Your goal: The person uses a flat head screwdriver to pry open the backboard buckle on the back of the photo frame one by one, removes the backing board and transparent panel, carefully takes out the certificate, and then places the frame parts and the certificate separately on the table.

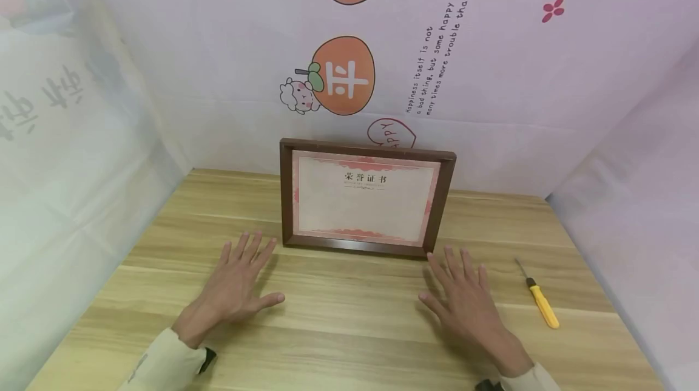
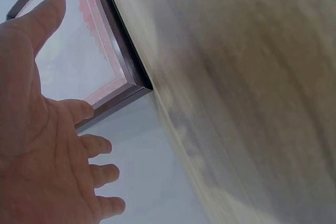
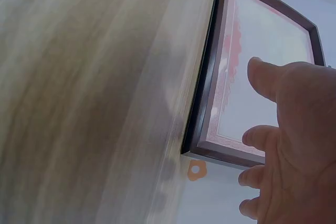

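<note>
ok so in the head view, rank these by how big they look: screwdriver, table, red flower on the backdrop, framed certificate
Largest to smallest:
1. Table, cut off by the bottom edge
2. Framed certificate
3. Screwdriver
4. Red flower

Wood-grain table [image 1: 349, 318], pale backdrop [image 1: 502, 87], orange fruit print [image 1: 345, 75]

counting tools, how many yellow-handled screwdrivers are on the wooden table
1: the yellow-handled screwdriver, right of the right hand. Any behind the brown rectangular frame would be hidden.
</note>
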Demonstrator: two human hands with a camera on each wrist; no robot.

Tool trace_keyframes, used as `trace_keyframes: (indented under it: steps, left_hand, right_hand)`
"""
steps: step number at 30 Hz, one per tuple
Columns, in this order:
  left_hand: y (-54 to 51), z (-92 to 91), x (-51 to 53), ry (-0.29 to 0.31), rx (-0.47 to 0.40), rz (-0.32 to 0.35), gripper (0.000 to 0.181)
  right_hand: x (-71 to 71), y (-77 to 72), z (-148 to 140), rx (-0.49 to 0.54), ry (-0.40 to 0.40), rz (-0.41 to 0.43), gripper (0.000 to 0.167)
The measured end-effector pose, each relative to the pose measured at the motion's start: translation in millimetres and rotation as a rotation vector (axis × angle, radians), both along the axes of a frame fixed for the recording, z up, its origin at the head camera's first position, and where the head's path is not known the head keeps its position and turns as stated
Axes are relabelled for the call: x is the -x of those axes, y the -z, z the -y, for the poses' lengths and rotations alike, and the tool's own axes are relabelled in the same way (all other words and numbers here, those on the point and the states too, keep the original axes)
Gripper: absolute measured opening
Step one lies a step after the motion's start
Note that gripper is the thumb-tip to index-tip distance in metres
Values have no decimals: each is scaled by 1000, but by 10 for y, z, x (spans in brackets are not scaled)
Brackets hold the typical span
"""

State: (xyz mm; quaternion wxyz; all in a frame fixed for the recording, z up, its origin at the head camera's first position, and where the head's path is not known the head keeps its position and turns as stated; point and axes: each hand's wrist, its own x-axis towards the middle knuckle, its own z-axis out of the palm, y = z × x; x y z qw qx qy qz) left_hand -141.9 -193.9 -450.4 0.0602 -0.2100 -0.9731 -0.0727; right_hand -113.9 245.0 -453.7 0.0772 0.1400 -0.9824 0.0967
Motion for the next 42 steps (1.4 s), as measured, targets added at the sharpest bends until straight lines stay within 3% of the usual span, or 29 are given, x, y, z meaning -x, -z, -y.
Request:
trace_keyframes:
  steps: [13,17,23,31,35,42]
  left_hand:
    - [-40,-6,144,7,-31,26,104]
    - [-65,1,219,13,-59,23,102]
    - [-101,16,357,21,-140,22,98]
    - [-172,-9,498,-66,-305,195,87]
    - [-179,-52,591,-81,-400,271,85]
    - [-169,-114,759,-58,-456,282,80]
  right_hand:
    - [193,-47,-38,101,-3,-160,90]
    - [263,-58,-46,165,14,-151,92]
    - [390,-98,-37,263,60,-69,88]
    - [590,-147,-1,368,62,-50,85]
    - [690,-175,-8,399,59,-47,84]
    - [807,-224,2,459,41,-16,76]
